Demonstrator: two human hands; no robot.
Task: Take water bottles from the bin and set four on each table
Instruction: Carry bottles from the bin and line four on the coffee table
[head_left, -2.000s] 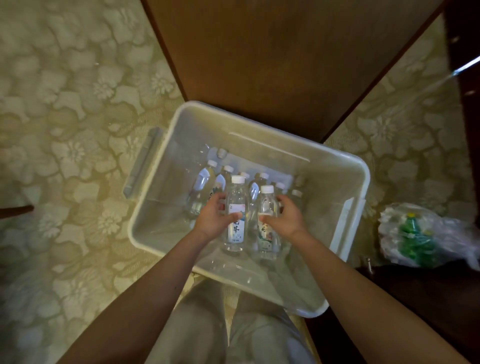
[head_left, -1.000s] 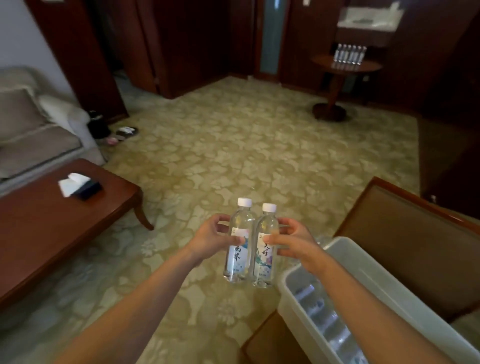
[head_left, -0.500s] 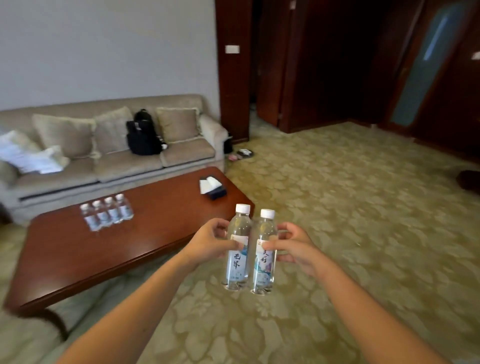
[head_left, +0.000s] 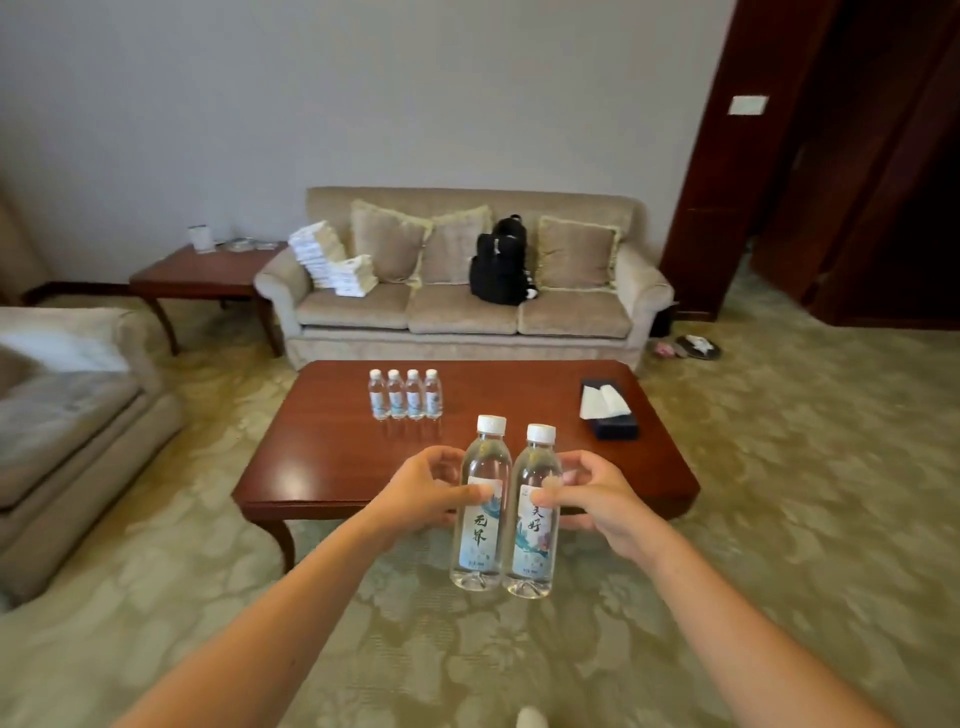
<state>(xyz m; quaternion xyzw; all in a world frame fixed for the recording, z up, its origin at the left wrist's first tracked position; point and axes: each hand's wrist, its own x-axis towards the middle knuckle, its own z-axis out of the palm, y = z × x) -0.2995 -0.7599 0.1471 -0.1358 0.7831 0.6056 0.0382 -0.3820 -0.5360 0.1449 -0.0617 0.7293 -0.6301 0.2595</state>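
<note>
Bottles held upright
The left hand gripped the left bottle, the right hand the right bottle.

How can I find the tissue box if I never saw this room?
Find the long beige sofa by the wall, then the red-brown coffee table in front of it. On the table's right side, apart from the row of four water bottles, lies the tissue box. It is the only dark, flat thing there, with a white tissue poking out.
</note>
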